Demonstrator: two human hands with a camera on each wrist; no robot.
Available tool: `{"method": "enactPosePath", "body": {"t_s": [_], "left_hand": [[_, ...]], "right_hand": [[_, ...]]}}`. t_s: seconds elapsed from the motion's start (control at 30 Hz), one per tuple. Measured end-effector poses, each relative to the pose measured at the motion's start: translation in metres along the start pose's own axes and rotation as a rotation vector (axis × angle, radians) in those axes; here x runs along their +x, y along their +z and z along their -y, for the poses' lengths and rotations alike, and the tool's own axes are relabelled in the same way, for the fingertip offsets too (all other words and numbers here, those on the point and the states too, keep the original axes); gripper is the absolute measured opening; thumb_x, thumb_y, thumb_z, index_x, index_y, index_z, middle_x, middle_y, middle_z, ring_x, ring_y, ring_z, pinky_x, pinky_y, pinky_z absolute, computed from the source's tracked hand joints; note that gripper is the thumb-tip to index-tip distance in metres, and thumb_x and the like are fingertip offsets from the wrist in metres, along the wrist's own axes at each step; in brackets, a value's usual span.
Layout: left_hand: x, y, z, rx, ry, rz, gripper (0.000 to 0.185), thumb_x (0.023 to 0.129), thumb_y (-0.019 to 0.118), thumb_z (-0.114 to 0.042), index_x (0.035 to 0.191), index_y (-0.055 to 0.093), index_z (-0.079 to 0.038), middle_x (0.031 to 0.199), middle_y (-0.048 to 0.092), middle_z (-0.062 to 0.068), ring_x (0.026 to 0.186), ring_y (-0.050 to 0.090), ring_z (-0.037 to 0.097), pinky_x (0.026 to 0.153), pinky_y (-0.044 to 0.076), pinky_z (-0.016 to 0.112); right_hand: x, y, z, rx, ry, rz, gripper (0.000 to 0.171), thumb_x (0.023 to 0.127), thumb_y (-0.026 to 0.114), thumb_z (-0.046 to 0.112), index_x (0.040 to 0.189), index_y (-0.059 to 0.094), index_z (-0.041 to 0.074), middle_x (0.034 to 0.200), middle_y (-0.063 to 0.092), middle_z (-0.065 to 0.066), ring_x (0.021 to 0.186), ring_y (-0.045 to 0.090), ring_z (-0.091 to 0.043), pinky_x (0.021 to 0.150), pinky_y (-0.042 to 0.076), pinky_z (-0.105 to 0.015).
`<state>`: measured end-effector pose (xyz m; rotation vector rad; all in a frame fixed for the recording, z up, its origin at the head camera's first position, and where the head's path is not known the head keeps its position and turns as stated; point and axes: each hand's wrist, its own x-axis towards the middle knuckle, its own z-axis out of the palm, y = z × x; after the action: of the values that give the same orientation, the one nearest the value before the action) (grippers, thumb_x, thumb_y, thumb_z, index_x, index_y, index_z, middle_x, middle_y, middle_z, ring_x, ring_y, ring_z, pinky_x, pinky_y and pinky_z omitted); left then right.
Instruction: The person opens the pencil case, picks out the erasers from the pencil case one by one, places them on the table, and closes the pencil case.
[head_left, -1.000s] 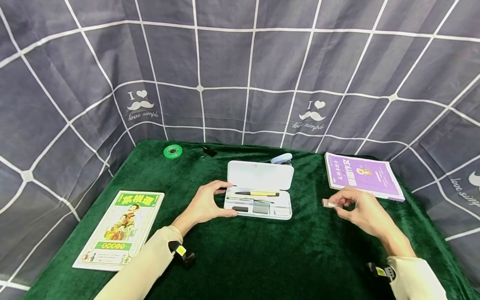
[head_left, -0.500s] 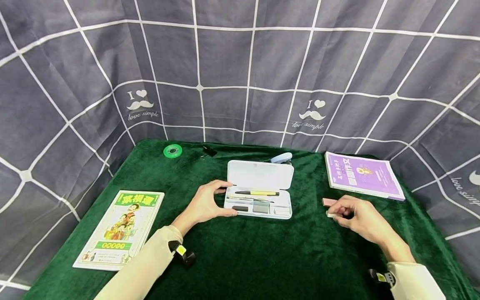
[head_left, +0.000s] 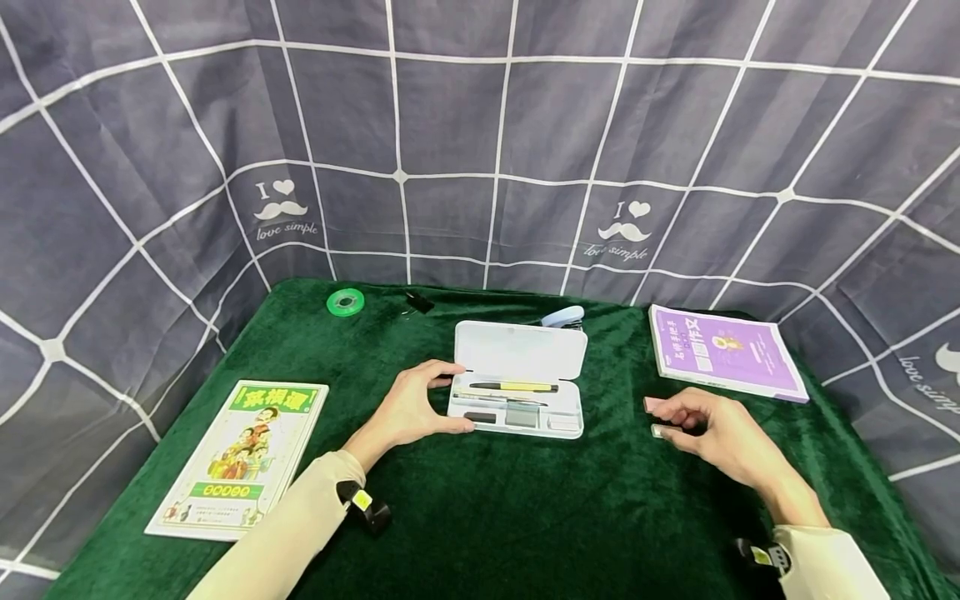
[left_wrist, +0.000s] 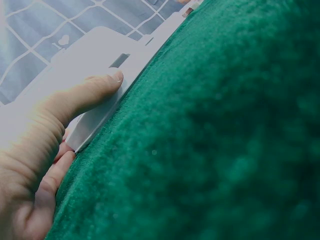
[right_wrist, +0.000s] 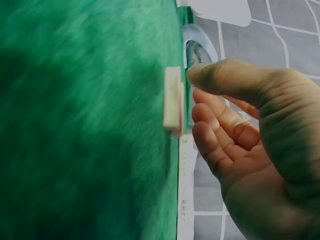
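Observation:
An opened white pencil case (head_left: 522, 350) lies in the middle of the green cloth, lid tipped back. My left hand (head_left: 411, 404) grips its left end, thumb on the front edge, fingers at the rear. Inside are a yellow-and-black pen (head_left: 525, 387), a thin pencil-like stick, a dark block (head_left: 480, 417) and small compartments. My right hand (head_left: 712, 425) hovers to the right, thumb and fingers apart. By its fingertips lie an off-white block (right_wrist: 172, 97), shaped like an eraser, and a pink block (head_left: 649, 405); in the right wrist view the off-white one partly covers the pink one.
A purple book (head_left: 727, 352) lies at the back right, a green-and-white booklet (head_left: 240, 458) at the left. A green tape roll (head_left: 346, 302), black clip (head_left: 420, 302) and light-blue stapler (head_left: 562, 317) sit along the back, before a grey gridded curtain (head_left: 450, 125).
My right hand has brought the off-white block from beside the pink block slightly toward me, and its fingers have spread off it. The left hand and pencil case stay put.

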<state>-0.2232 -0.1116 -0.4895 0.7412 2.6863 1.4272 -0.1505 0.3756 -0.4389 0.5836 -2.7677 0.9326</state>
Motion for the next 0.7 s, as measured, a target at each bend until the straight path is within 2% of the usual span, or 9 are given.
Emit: {"method": "enactPosePath", "body": {"t_s": [0.13,0.3,0.4,0.5,0.63,0.7], "left_hand": [[0.001,0.0,0.001,-0.002,0.0,0.004,0.085,0.072,0.108,-0.036,0.145,0.07,-0.014,0.145,0.069,0.003,0.129,0.074,0.026,0.112,0.06,0.042],[0.001,0.0,0.002,0.001,-0.002,0.004,0.085,0.072,0.109,-0.036,0.145,0.07,-0.015,0.146,0.069,0.003,0.129,0.074,0.026,0.112,0.06,0.041],[0.0,0.0,0.002,0.0,-0.003,0.001,0.085,0.072,0.109,-0.036,0.145,0.07,-0.016,0.145,0.069,0.002,0.129,0.074,0.026,0.112,0.06,0.041],[0.0,0.001,0.002,-0.001,-0.003,0.004,0.085,0.073,0.108,-0.037,0.145,0.07,-0.016,0.146,0.069,0.002,0.129,0.073,0.026,0.112,0.06,0.041],[0.001,0.001,0.003,-0.001,-0.008,0.007,0.085,0.073,0.108,-0.038,0.145,0.07,-0.016,0.146,0.068,0.001,0.129,0.073,0.025,0.112,0.06,0.04],[0.001,0.001,0.003,-0.002,-0.007,0.007,0.085,0.072,0.108,-0.039,0.145,0.07,-0.017,0.146,0.068,0.0,0.129,0.073,0.024,0.112,0.06,0.04]], "right_hand": [[0.012,0.003,0.01,0.097,0.017,0.013,0.032,0.093,0.091,0.004,0.122,0.082,0.011,0.112,0.083,-0.005,0.091,0.074,-0.01,0.078,0.061,-0.019],[0.035,0.015,0.028,0.22,0.002,0.029,0.028,0.096,0.087,0.001,0.123,0.08,0.006,0.112,0.08,-0.016,0.092,0.076,-0.012,0.075,0.064,-0.024],[0.049,0.027,0.04,0.218,-0.044,0.042,0.029,0.096,0.087,0.002,0.123,0.081,0.01,0.111,0.081,-0.013,0.092,0.077,-0.013,0.078,0.064,-0.024],[0.061,0.041,0.052,0.218,-0.096,0.076,0.027,0.094,0.088,-0.001,0.119,0.082,0.009,0.11,0.082,-0.009,0.09,0.077,-0.013,0.079,0.065,-0.031],[0.071,0.055,0.064,0.212,-0.163,0.157,0.022,0.093,0.088,-0.003,0.113,0.083,0.008,0.104,0.081,-0.003,0.088,0.074,-0.01,0.079,0.066,-0.037],[0.075,0.06,0.069,0.179,-0.205,0.215,0.022,0.094,0.087,-0.002,0.112,0.084,0.01,0.102,0.079,0.001,0.088,0.072,-0.009,0.079,0.066,-0.036]]}}
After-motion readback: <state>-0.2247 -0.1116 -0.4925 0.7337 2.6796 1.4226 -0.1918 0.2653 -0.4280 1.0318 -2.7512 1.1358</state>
